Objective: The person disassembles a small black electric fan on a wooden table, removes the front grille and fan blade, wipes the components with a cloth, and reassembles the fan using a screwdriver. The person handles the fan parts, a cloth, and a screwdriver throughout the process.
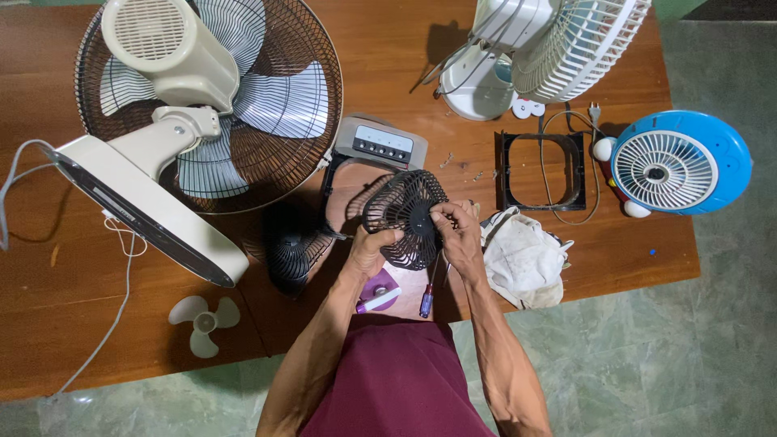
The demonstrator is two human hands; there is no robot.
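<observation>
While we look down from the head camera, our left hand [374,245] curls its fingers around the left rim of a small black fan grille [405,217], held tilted above the wooden table [380,57], and our right hand [458,231] pinches the grille's centre hub with fingertips pressed together. Just below the hands lie a screwdriver [427,296] and a white marker [377,302] on a purple piece. A crumpled white cloth [524,259] lies beside the right wrist. Further off sit a large cream pedestal fan [194,105], a loose white propeller [202,322], a black square frame [541,171] and a round blue fan [678,162].
</observation>
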